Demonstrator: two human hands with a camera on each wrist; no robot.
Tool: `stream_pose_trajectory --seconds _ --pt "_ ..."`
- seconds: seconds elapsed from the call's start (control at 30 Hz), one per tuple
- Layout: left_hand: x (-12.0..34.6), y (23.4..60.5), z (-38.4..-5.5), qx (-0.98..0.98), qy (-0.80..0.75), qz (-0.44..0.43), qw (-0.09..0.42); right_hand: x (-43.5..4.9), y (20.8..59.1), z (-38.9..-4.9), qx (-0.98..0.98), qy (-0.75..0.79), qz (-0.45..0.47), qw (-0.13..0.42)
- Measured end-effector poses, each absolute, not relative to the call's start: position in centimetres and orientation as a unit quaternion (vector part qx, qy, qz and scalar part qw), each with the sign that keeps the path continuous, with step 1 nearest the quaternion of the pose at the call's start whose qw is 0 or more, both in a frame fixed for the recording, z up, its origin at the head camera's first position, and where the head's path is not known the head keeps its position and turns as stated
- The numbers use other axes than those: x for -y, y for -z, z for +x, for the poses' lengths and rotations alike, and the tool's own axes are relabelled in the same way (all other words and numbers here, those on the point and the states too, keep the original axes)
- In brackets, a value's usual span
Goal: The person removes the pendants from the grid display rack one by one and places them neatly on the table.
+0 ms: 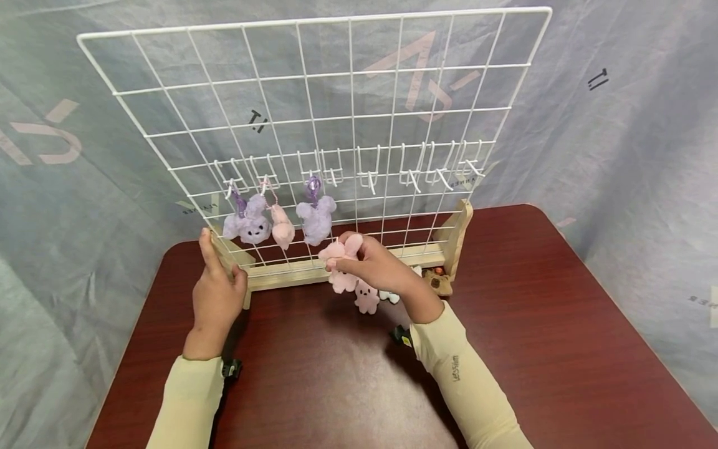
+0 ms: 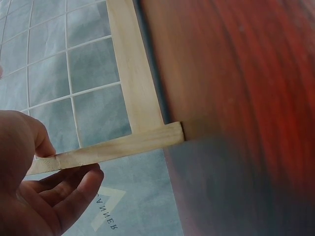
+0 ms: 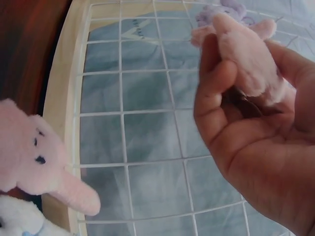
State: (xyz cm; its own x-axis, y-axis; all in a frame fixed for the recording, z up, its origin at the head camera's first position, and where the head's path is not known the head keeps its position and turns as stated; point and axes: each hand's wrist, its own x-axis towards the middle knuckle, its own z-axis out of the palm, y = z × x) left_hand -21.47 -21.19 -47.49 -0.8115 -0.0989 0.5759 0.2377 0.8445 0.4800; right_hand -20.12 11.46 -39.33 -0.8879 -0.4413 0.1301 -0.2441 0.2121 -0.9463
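My right hand holds a pink plush keychain in front of the grid's lower part. In the right wrist view, its fingers curl round the plush. At the left end, my left hand grips the wooden side support of the stand, thumb on one side and fingers on the other. From white hooks on the wire grid hang a purple plush, a smaller pink plush seen side-on, and another purple plush.
Below my right hand, another pink plush, a partly hidden white plush and a brown plush lie by the wooden base. Several hooks without plushes stick out to the right. The stand is on a dark red table.
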Motion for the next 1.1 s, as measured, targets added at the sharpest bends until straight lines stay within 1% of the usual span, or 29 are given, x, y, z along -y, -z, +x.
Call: stream_pose_trajectory --seconds 0.13,0.5,0.7,1.1 --pt "21.2 47.6 -21.4 0.911 0.277 -0.039 0.303 -11.5 39.7 -20.4 -0.784 0.56 -0.25 0.098" --pt "21.4 47.5 -21.5 0.911 0.28 -0.039 0.302 -11.8 40.2 -20.9 -0.799 0.526 -0.277 0.091" --pt "21.3 47.5 -21.6 0.911 0.28 -0.038 0.301 -12.0 40.4 -21.0 -0.812 0.513 -0.262 0.096" --pt "21.3 47.6 -21.6 0.91 0.281 -0.038 0.302 -12.1 41.0 -21.1 -0.831 0.485 -0.235 0.134"
